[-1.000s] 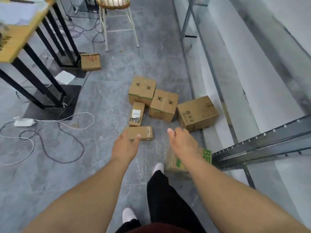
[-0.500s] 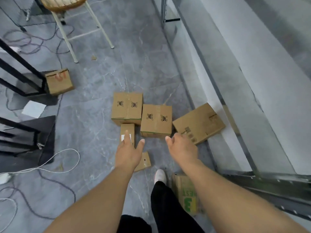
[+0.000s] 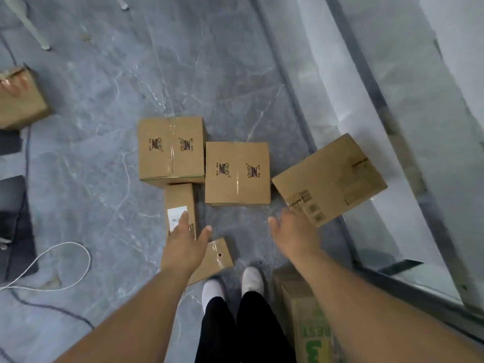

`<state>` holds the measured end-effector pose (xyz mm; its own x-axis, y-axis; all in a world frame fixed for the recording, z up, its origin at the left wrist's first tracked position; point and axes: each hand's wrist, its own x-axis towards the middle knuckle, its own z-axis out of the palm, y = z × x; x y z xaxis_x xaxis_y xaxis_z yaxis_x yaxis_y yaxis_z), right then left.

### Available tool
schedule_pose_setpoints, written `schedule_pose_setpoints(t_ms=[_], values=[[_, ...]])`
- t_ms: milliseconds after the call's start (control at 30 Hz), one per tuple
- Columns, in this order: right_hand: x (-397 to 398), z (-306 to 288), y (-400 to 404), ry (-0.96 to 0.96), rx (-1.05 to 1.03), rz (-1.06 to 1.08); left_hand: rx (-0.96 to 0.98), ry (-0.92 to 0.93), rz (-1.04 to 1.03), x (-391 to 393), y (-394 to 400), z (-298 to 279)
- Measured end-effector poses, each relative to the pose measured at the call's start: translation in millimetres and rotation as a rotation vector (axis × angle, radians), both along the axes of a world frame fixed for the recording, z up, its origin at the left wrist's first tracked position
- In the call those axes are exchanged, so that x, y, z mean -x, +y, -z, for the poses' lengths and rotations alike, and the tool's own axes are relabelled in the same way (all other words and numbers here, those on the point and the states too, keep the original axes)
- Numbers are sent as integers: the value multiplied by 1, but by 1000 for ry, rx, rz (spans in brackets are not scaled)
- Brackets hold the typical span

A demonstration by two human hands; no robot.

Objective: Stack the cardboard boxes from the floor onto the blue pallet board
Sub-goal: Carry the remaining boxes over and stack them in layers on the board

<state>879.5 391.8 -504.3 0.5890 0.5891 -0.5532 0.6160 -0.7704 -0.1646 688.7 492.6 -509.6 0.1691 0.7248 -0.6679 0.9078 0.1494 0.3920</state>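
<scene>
Several cardboard boxes lie on the grey floor. Two square taped boxes sit side by side, one at the back left (image 3: 171, 149) and one in the middle (image 3: 237, 173). A larger box (image 3: 331, 179) lies angled to their right. A narrow box with a white label (image 3: 180, 203) and a small flat box (image 3: 214, 259) lie nearest my feet. My left hand (image 3: 183, 243) hovers open over the narrow and flat boxes. My right hand (image 3: 294, 235) reaches open toward the large box's near corner. Both hands hold nothing. The blue pallet is out of view.
A green-printed box (image 3: 309, 326) stands by my right foot. Another box (image 3: 18, 100) sits at the far left. A white cable (image 3: 65, 258) loops on the floor at left, beside a dark base (image 3: 15, 226). A glass wall with a metal frame (image 3: 392, 231) runs along the right.
The view has moved closer and tilted down over the boxes. Both hands have stretched forward and lower toward them, still holding nothing.
</scene>
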Motion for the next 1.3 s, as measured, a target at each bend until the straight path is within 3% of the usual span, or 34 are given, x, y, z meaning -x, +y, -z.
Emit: schedule_pose_setpoints(t_ms=[267,400,700,900,1300], values=[[-24,152,36,53,76,1,-26,29,123,-23,52,158],[-32,218,57,120,137,133,0,15,82,-38,72,220],[-44,274,77,162,166,373,170,-71,-164,-60,85,283],[-26,237,59,179,122,461,200,-110,-265,-47,70,244],[22,41,20,202,21,495,274,-224,-417,8,17,48]])
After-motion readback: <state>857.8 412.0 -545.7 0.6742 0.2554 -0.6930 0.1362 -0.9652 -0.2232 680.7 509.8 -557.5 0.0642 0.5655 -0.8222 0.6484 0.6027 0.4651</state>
